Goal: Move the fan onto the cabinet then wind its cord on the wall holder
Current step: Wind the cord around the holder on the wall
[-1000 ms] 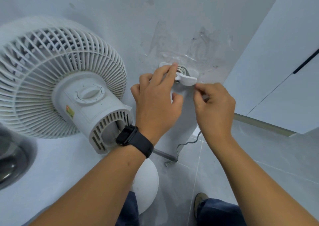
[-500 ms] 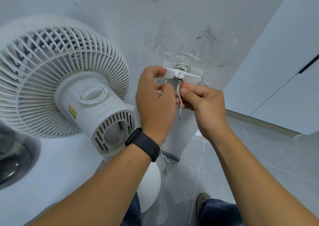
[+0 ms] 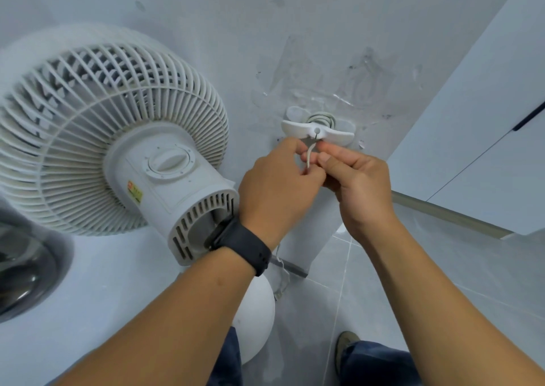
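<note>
1. Fan (image 3: 118, 138) left of frame, on white cabinet top (image 3: 97, 282)
2. Cord (image 3: 309, 155) coiled on wall holder (image 3: 317, 130), centre; tail hangs below
3. Left hand (image 3: 277, 191) and right hand (image 3: 356, 185) both pinch the tail, fingers curled

Left hand (image 3: 277, 185) lowered off holder (image 3: 317, 130) — both hands now pinching cord (image 3: 309, 157)

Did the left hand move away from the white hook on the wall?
Yes. The left hand has dropped from on top of the wall holder to just below it, where it pinches the cord beside the right hand.
</note>
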Available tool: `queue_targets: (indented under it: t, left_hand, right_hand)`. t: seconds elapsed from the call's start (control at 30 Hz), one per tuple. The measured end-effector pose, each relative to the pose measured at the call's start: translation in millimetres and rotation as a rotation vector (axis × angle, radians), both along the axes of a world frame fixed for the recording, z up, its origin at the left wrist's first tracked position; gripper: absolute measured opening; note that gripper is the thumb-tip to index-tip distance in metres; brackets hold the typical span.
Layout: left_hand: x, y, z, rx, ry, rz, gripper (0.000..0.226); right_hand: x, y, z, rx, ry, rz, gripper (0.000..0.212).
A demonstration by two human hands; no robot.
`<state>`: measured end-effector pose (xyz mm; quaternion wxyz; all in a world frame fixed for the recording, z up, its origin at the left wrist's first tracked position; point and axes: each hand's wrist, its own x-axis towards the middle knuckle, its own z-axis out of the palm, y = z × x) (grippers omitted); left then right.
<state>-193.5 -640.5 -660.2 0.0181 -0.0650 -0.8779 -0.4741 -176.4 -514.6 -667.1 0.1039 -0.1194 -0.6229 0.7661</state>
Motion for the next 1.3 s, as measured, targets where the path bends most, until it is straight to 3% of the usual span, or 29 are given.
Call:
queue_targets:
  t: [0.1, 0.23, 0.43, 0.57, 0.83, 1.0, 1.3]
  left_hand:
    - [-2.6, 1.9, 0.3, 0.17, -0.033, 0.067, 0.014]
    - [-9.4, -2.5, 5.1, 0.352, 0.034, 0.21, 0.007]
    - [-8.6, 0.9, 5.8, 0.772, -0.098, 0.328, 0.01]
    - [-5.2, 4.6, 8.8, 0.857, -0.112, 0.314, 0.015]
    - [-3.4, 6.7, 8.1, 0.846, -0.11, 0.276, 0.036]
    - [-7.7, 4.4, 9.4, 1.023, -0.31, 0.368, 0.036]
    - [-15.5, 1.7, 12.2, 0.836, 0.063, 0.311, 0.027]
  right_hand:
    - [2.6, -5.1, 3.4, 0.053, -0.001, -0.018, 0.022]
    - [2.4, -7.1, 7.9, 0.501, 0.059, -0.13, 0.022]
    - [-4.3, -22.1, 9.9, 1.076, 0.417, -0.334, 0.021]
    - [-15.8, -22.8, 7.5, 1.31, 0.353, -0.276, 0.033]
    - [-27.9, -26.0, 5.8, 1.348, 0.291, -0.31, 0.026]
    - [-30.2, -28.7, 2.0, 1.215, 0.309, -0.309, 0.016]
    - [-23.2, -18.9, 4.2, 1.293, 0.342, -0.191, 0.014]
